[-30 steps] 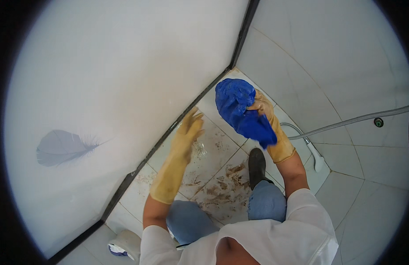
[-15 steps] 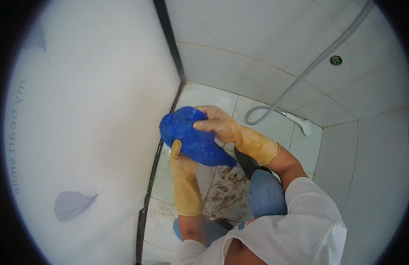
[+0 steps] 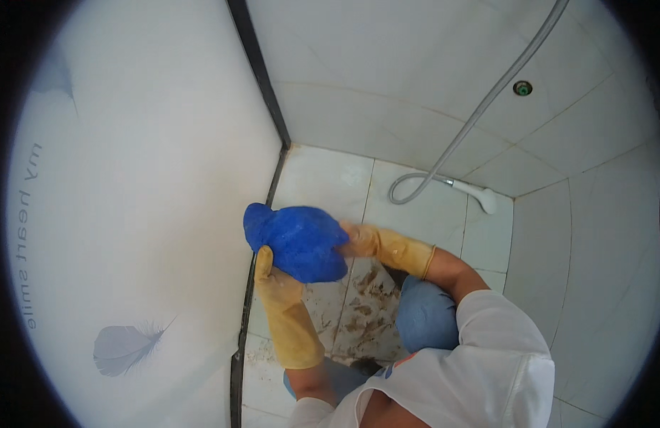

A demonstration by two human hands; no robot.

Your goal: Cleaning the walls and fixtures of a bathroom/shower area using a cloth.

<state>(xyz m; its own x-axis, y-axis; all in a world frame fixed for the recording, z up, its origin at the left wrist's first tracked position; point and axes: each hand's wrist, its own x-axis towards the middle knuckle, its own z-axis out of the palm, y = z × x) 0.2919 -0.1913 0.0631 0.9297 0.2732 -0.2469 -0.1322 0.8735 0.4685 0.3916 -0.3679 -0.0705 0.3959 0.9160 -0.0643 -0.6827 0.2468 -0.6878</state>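
Note:
A blue cloth, bunched and folded, is held up above the tiled floor beside the glass panel. My left hand, in a yellow rubber glove, grips it from below at its left part. The thumb lies over the near side and the other fingers are hidden beneath the cloth. At the cloth's right end is my right hand, also in a yellow rubber glove. It is closed on the edge there, slightly smeared by motion.
Brown dirt is smeared over the white floor tiles below my hands. A white shower head with a grey hose lies near the far wall. On the left stands a frosted panel with a dark frame.
My right hand has shifted from the cloth's top to its right end. The cloth's pointed tail no longer hangs to the right, and the bundle sits a little lower and further left.

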